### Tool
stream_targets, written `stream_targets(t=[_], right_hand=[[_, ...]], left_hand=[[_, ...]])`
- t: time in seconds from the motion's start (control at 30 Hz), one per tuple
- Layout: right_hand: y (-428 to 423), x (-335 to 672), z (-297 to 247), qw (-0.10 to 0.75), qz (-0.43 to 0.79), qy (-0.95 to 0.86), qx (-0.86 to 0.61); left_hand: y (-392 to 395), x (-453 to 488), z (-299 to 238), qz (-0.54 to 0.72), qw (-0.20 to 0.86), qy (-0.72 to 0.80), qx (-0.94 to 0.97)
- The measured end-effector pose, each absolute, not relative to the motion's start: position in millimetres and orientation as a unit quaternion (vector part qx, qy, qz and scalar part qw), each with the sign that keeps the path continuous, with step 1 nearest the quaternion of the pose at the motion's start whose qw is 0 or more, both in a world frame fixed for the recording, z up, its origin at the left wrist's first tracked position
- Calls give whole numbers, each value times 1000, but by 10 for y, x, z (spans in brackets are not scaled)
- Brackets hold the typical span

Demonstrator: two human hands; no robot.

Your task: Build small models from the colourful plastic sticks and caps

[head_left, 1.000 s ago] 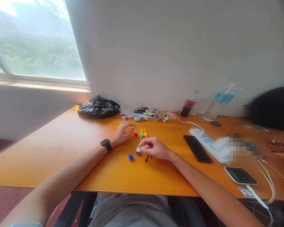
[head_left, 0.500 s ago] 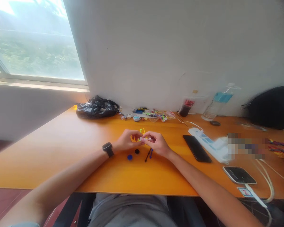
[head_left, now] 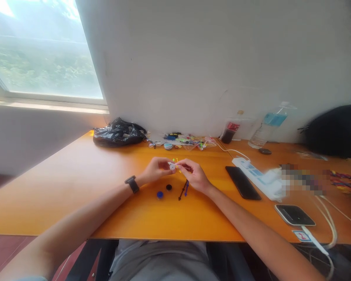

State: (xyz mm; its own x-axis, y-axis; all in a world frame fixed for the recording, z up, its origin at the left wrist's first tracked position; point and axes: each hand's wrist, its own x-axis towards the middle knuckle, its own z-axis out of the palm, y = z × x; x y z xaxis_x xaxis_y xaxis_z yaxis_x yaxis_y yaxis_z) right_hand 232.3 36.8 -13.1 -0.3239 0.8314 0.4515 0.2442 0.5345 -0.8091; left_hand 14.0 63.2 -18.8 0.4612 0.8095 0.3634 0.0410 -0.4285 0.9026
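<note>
Both hands meet above the middle of the orange table [head_left: 76,187]. My left hand [head_left: 155,170], with a black watch on its wrist, pinches a small white round piece [head_left: 172,166]. My right hand [head_left: 194,175] is closed on a thin stick that points into that white piece; green and yellow sticks [head_left: 176,160] show just behind the fingers. On the table below the hands lie a blue cap [head_left: 160,194], a black cap [head_left: 169,187], a black stick [head_left: 182,191] and a blue stick [head_left: 187,189].
A black plastic bag [head_left: 118,133] and a heap of small colourful parts [head_left: 184,141] lie by the wall. To the right are a black phone [head_left: 242,182], a white power strip [head_left: 260,179], a second phone on a cable [head_left: 295,215], a water bottle [head_left: 266,127] and a black backpack [head_left: 336,132].
My left hand came in from the coloured sticks and my right hand lifted off the table with the white piece. Both now hold it together. A black cap is uncovered on the table.
</note>
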Motion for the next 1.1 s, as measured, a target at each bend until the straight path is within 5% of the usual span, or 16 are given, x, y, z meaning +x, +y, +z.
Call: stream_targets(t=[1.1], right_hand=[[367, 2324, -203, 435, 355, -746, -358]], left_hand=[[509, 143, -54, 386, 446, 266, 762]])
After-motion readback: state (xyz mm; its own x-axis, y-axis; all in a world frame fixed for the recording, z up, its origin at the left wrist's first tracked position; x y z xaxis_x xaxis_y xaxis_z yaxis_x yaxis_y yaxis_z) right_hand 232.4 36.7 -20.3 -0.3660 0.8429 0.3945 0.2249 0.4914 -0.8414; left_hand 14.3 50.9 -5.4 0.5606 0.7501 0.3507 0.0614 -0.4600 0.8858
